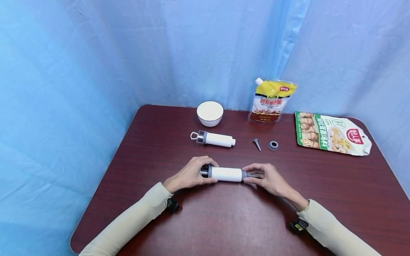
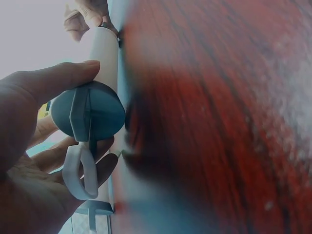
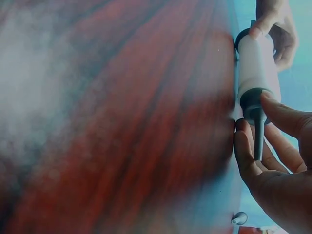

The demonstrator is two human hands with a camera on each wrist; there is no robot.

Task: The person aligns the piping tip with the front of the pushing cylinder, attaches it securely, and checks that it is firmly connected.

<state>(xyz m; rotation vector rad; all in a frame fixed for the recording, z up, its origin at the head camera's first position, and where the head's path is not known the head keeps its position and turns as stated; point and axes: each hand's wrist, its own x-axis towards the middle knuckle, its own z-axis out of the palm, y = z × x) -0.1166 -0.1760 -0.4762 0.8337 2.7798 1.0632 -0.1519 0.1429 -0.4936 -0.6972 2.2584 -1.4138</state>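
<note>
Looking mostly put together, nozzle (image 3: 259, 139) on, but can't swear to fully tight from this angle; leaving a spare nozzle (image 1: 257, 144) and ring (image 1: 273, 148) lying unused, right of the bowl (image 1: 209, 122). Holding the white tube (image 1: 227, 174) in front of the bowl, pinching handle end (image 2: 105, 117) with left grip (image 1: 191, 173), nozzle collar (image 3: 251, 100) with right grip (image 1: 269, 179).

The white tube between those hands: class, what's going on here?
A person's left hand grips the white tube at one end; the right hand pinches the grey collar at the other, where a grey nozzle sticks out. Farther back on the table lie a second white tube, a loose grey nozzle and a grey ring.
</note>
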